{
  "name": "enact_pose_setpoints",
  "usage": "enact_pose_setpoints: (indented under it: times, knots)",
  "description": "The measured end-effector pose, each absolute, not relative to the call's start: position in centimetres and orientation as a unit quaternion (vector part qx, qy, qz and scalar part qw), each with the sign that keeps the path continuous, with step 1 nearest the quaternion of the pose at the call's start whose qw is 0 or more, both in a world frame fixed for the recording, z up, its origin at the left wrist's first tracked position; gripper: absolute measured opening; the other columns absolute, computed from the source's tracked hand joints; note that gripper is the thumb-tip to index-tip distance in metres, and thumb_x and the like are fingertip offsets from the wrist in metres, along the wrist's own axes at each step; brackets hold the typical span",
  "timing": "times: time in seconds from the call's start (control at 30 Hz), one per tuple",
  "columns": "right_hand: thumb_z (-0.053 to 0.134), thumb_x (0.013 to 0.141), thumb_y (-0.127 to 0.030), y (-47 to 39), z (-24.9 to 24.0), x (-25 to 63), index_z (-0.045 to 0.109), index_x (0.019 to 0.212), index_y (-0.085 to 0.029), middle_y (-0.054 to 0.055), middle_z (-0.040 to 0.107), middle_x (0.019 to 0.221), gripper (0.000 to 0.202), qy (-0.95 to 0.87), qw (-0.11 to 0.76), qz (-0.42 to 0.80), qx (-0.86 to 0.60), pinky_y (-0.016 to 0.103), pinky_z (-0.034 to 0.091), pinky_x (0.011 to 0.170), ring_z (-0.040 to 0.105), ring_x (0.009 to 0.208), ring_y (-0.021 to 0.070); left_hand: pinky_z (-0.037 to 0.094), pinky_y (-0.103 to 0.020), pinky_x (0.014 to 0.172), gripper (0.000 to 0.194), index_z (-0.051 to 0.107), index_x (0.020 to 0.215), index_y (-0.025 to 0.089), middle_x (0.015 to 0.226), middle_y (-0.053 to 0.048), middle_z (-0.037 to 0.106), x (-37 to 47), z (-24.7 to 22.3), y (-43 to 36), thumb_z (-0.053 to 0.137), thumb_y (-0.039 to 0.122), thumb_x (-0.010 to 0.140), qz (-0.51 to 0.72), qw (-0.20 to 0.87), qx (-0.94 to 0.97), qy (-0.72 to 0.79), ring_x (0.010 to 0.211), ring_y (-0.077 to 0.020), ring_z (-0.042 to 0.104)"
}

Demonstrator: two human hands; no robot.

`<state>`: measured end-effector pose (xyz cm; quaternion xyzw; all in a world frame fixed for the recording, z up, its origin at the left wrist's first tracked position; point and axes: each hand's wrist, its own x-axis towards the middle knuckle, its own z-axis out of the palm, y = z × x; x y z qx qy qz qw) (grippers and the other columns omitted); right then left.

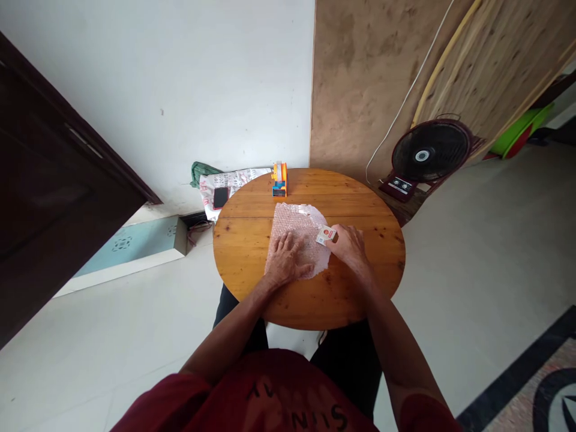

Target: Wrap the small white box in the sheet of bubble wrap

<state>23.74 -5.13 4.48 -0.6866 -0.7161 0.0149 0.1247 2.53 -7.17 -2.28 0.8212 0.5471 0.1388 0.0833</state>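
Observation:
A sheet of pinkish bubble wrap (292, 222) lies on the round wooden table (243, 240). My left hand (287, 259) rests flat on its lower part, fingers spread. At the right side of the wrap, my right hand (348, 243) grips a small white card-like packet (326, 235) with red and dark print. The packet overlaps the edge of the wrap, and I cannot tell whether it is a box or a card. Part of it is hidden under my right fingers.
An orange and blue tape dispenser (279, 180) stands at the table's far edge. Behind the table's left side, a phone (220, 197) lies on a white printed sack (243, 176). A dark round fan (429, 150) stands beyond the table's right side, near the wall.

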Motion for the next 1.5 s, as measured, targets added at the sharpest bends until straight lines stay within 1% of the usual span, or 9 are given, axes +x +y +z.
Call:
enact_pose_setpoints:
  times: [0.3, 0.5, 0.73, 0.9, 1.0, 1.1, 1.2, 1.33, 1.5]
  knots:
    - [0.060, 0.086, -0.032, -5.7, 2.7, 24.4, 0.064, 0.115, -0.021, 0.010, 0.071, 0.115, 0.031, -0.700, 0.169, 0.045, -0.693, 0.039, 0.035, 0.087, 0.060, 0.106, 0.0286, 0.016, -0.060, 0.123, 0.072, 0.052, 0.143, 0.017, 0.163, -0.023, 0.027, 3.5, 0.0, -7.0, 0.059, 0.063, 0.088, 0.105, 0.086, 0.856, 0.499, 0.153, -0.0393, 0.022]
    - [0.062, 0.085, -0.033, -5.7, 2.5, 24.7, 0.065, 0.115, -0.022, 0.009, 0.072, 0.116, 0.031, -0.697, 0.198, 0.069, -0.686, 0.039, 0.039, 0.089, 0.061, 0.109, 0.0281, 0.017, -0.054, 0.125, 0.084, 0.032, 0.155, 0.011, 0.164, -0.022, 0.025, 6.0, 0.2, -5.1, 0.052, 0.062, 0.092, 0.089, 0.116, 0.881, 0.449, 0.154, -0.0347, 0.020]
    - [0.061, 0.085, -0.037, -6.2, 3.8, 27.9, 0.064, 0.117, -0.022, 0.009, 0.072, 0.117, 0.036, -0.655, 0.232, 0.062, -0.717, 0.041, 0.042, 0.094, 0.062, 0.109, 0.0289, 0.012, -0.065, 0.122, 0.083, 0.040, 0.153, 0.020, 0.164, -0.020, 0.026, 6.3, -0.7, -5.5, 0.049, 0.072, 0.089, 0.106, 0.082, 0.881, 0.454, 0.154, -0.0391, 0.020]
    - [0.060, 0.083, -0.033, -5.8, 3.4, 30.8, 0.060, 0.130, -0.017, 0.015, 0.066, 0.130, 0.049, -0.640, 0.194, 0.063, -0.741, 0.045, 0.042, 0.100, 0.058, 0.120, 0.0335, 0.013, -0.068, 0.120, 0.083, 0.043, 0.151, 0.020, 0.163, -0.022, 0.028, 6.5, -0.7, -5.7, 0.050, 0.073, 0.087, 0.123, 0.076, 0.871, 0.469, 0.153, -0.0413, 0.021]
    - [0.058, 0.084, -0.034, -6.3, 3.5, 30.2, 0.056, 0.136, -0.014, 0.017, 0.060, 0.139, 0.056, -0.648, 0.238, 0.026, -0.723, 0.047, 0.040, 0.106, 0.053, 0.128, 0.0347, 0.013, -0.069, 0.120, 0.082, 0.044, 0.149, 0.019, 0.162, -0.022, 0.030, 6.6, -0.8, -5.8, 0.052, 0.071, 0.087, 0.131, 0.080, 0.869, 0.471, 0.153, -0.0413, 0.021]
    - [0.051, 0.090, -0.035, -7.4, 4.3, 27.0, 0.063, 0.126, -0.018, 0.015, 0.066, 0.129, 0.041, -0.677, 0.303, 0.032, -0.670, 0.044, 0.042, 0.106, 0.058, 0.122, 0.0299, 0.012, -0.071, 0.120, 0.082, 0.044, 0.149, 0.019, 0.163, -0.021, 0.029, 6.6, -1.3, -5.7, 0.053, 0.071, 0.086, 0.142, 0.086, 0.868, 0.469, 0.153, -0.0420, 0.020]
    - [0.045, 0.096, -0.034, -8.4, 4.8, 22.3, 0.068, 0.115, -0.022, 0.009, 0.072, 0.119, 0.033, -0.791, 0.281, 0.144, -0.524, 0.037, 0.046, 0.102, 0.064, 0.113, 0.0228, 0.009, -0.070, 0.122, 0.075, 0.041, 0.152, 0.018, 0.164, -0.020, 0.026, 6.8, -2.0, -5.6, 0.057, 0.057, 0.090, 0.136, 0.096, 0.866, 0.471, 0.154, -0.0419, 0.017]
    - [0.043, 0.099, -0.034, -7.0, 3.6, 18.1, 0.068, 0.120, -0.020, 0.009, 0.066, 0.133, 0.035, -0.846, 0.247, 0.146, -0.450, 0.040, 0.035, 0.115, 0.055, 0.129, 0.0234, 0.004, -0.067, 0.125, 0.067, 0.038, 0.154, 0.016, 0.163, -0.018, 0.029, 7.2, -2.2, -5.6, 0.057, 0.034, 0.092, 0.110, 0.109, 0.859, 0.487, 0.154, -0.0414, 0.016]
    - [0.033, 0.101, -0.032, -2.5, 0.7, 19.8, 0.061, 0.132, -0.015, 0.012, 0.060, 0.142, 0.045, -0.787, 0.217, 0.098, -0.569, 0.041, 0.033, 0.116, 0.049, 0.135, 0.0236, 0.008, -0.072, 0.121, 0.079, 0.039, 0.153, 0.017, 0.161, -0.019, 0.032, 6.8, -1.4, -5.7, 0.058, 0.059, 0.088, 0.140, 0.119, 0.862, 0.471, 0.152, -0.0442, 0.021]
